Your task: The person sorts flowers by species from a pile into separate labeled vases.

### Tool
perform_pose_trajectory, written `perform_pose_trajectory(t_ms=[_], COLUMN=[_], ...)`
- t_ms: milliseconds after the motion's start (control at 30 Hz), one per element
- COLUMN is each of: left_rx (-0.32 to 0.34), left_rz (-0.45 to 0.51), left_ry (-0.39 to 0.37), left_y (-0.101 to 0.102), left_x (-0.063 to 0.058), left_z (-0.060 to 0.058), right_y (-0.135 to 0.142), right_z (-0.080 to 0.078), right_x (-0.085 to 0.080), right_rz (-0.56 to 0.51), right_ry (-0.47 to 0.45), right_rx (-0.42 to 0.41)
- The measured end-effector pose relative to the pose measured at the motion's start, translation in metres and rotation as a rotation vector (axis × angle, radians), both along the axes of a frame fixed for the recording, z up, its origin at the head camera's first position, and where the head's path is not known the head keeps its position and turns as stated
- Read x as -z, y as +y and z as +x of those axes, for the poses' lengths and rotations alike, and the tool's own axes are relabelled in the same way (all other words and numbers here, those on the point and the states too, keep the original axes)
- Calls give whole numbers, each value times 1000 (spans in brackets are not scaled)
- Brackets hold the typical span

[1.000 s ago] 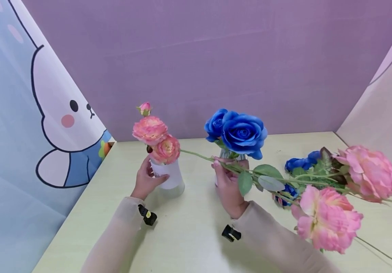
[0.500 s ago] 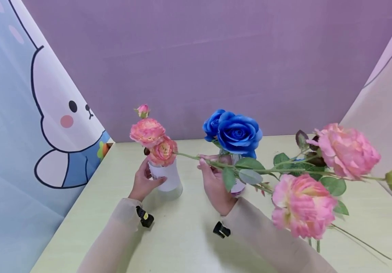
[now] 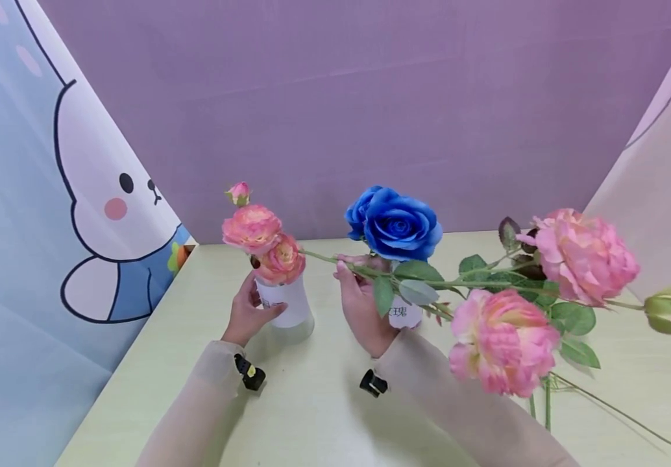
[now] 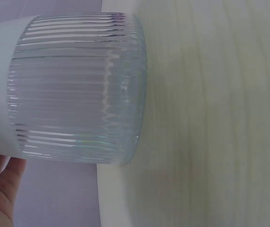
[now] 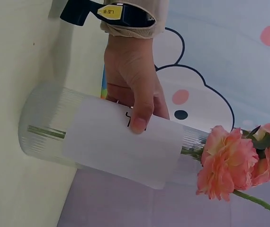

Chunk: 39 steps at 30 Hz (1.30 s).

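My left hand (image 3: 248, 314) grips a ribbed glass vase (image 3: 293, 312) wrapped in white paper, thumb across the paper. Pink flowers (image 3: 252, 228) and a bud top this vase; in the right wrist view a green stem (image 5: 47, 132) shows inside its base. My right hand (image 3: 365, 311) pinches the stem of a long spray of pink flowers (image 3: 505, 340). The spray lies nearly level, with its blossoms to the right. Its bare stem end (image 5: 260, 203) points left and reaches the pink blossoms at the left vase's mouth; the exact tip is hidden behind them.
Blue roses (image 3: 402, 224) stand in a second labelled vase (image 3: 405, 313) just behind my right hand. Loose green stems (image 3: 548, 402) lie on the table (image 3: 312, 415) at the right. A purple wall (image 3: 335, 117) closes the back, and a rabbit-printed panel (image 3: 14, 227) the left.
My right hand has moved left with the pink spray, bringing the stem end closer in behind the left vase's blossoms. My left hand keeps its hold on the vase.
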<state>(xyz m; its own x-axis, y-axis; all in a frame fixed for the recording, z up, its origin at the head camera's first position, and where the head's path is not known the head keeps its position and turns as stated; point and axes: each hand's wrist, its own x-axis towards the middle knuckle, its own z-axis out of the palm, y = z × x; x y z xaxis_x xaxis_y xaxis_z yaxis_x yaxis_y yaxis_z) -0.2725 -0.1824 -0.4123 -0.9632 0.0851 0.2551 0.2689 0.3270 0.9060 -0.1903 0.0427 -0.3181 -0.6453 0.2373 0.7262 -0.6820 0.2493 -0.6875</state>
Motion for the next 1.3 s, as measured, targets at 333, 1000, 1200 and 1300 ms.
perform_pose_trajectory(t_ms=[333, 1000, 1200, 1300], left_rx=[5, 15, 2, 3], left_rz=[-3, -28, -35, -34], left_ry=[-57, 44, -18, -58], left_y=[1, -1, -3, -4], left_x=[-3, -2, -3, -2], left_z=[0, 0, 0, 1], right_y=[-4, -12, -15, -16], right_z=[-8, -13, -15, -17], right_x=[-8, -17, -17, -13], right_rz=[-6, -14, 80, 137], right_ry=[-30, 5, 3, 106], right_rx=[9, -65, -70, -93])
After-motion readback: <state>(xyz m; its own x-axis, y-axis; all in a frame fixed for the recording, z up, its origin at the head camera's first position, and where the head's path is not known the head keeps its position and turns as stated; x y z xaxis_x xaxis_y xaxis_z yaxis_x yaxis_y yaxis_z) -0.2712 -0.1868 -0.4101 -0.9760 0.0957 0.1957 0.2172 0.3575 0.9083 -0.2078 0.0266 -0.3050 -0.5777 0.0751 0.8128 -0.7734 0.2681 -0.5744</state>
